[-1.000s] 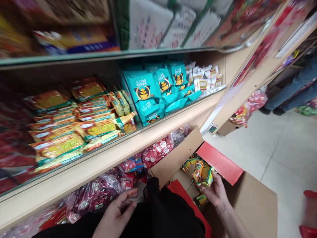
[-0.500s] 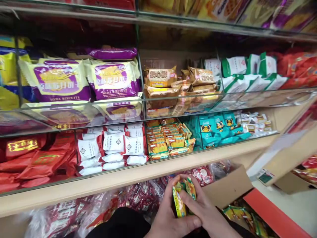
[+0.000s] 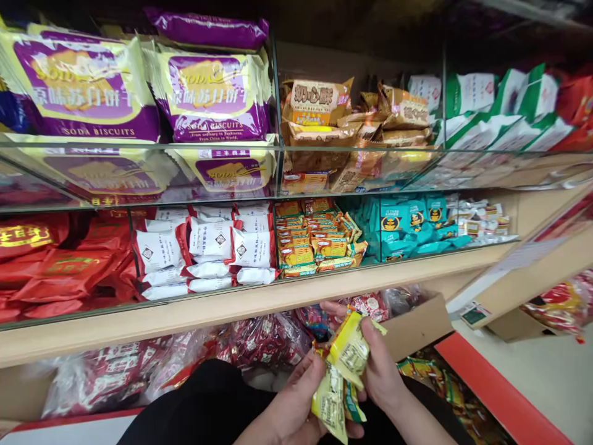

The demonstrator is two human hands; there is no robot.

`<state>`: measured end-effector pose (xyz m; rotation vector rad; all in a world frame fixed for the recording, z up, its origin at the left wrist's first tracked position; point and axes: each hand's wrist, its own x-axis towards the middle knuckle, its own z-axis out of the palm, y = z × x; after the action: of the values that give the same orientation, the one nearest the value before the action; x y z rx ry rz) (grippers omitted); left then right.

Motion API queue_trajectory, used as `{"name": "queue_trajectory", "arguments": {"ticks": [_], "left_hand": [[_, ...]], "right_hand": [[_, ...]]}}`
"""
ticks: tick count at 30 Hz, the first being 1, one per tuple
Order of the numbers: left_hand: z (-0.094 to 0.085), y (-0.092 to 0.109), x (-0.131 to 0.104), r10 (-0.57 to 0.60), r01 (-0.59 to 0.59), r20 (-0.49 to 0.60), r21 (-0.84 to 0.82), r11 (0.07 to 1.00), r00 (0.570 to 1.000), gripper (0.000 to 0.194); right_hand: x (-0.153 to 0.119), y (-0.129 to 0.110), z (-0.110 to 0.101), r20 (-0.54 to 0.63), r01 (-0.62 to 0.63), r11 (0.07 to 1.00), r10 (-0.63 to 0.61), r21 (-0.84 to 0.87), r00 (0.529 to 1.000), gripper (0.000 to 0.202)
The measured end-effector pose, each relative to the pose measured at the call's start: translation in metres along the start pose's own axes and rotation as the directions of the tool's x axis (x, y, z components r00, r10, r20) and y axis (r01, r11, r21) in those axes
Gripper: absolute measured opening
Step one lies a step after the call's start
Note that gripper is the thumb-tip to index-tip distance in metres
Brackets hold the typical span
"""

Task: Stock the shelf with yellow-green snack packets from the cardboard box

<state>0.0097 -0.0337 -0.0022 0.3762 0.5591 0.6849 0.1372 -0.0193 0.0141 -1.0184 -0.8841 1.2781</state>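
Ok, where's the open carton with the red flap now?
In the head view, the open carton is at the lower right, just right of the right hand, which grips a yellow packet. It sits below the teal packets.

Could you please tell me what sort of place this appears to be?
It looks like a snack shop or grocery aisle: soda biscuits and teal packets are sorted on divided shelves, and an open box of small packets sits lower down.
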Motion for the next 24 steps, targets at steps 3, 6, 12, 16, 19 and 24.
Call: {"name": "queue_trajectory", "arguments": {"ticks": [3, 6, 12, 16, 19, 24], "left_hand": [[0.001, -0.001, 0.0, 0.028, -0.029, 0.042, 0.017, 0.999, 0.999, 0.054], [0.003, 0.003, 0.0, 0.111, -0.107, -0.028, 0.123, 0.987, 0.993, 0.033], [0.003, 0.008, 0.003, 0.234, -0.224, -0.009, 0.259, 0.94, 0.972, 0.027], [0.002, 0.007, 0.004, 0.309, -0.286, -0.053, 0.252, 0.924, 0.95, 0.022], [0.003, 0.01, 0.004, 0.334, -0.3, -0.092, 0.262, 0.917, 0.938, 0.021], [0.001, 0.019, 0.007, 0.379, -0.328, -0.12, 0.308, 0.893, 0.918, 0.024]], "right_hand": [[-0.006, 0.0, -0.003, -0.013, 0.054, 0.978, -0.058, -0.2, 0.998, 0.045], [-0.007, -0.003, -0.009, -0.002, -0.008, 0.985, 0.008, -0.173, 1.0, 0.042], [-0.003, -0.006, -0.014, 0.003, -0.083, 0.995, 0.083, 0.055, 0.997, 0.033], [-0.003, -0.006, -0.011, -0.008, -0.109, 0.978, 0.112, 0.178, 0.994, 0.03], [-0.003, -0.007, -0.011, 0.033, -0.181, 0.953, 0.179, 0.245, 0.983, 0.037], [0.0, -0.007, -0.014, -0.001, -0.218, 0.965, 0.22, 0.146, 0.975, 0.038]]}}
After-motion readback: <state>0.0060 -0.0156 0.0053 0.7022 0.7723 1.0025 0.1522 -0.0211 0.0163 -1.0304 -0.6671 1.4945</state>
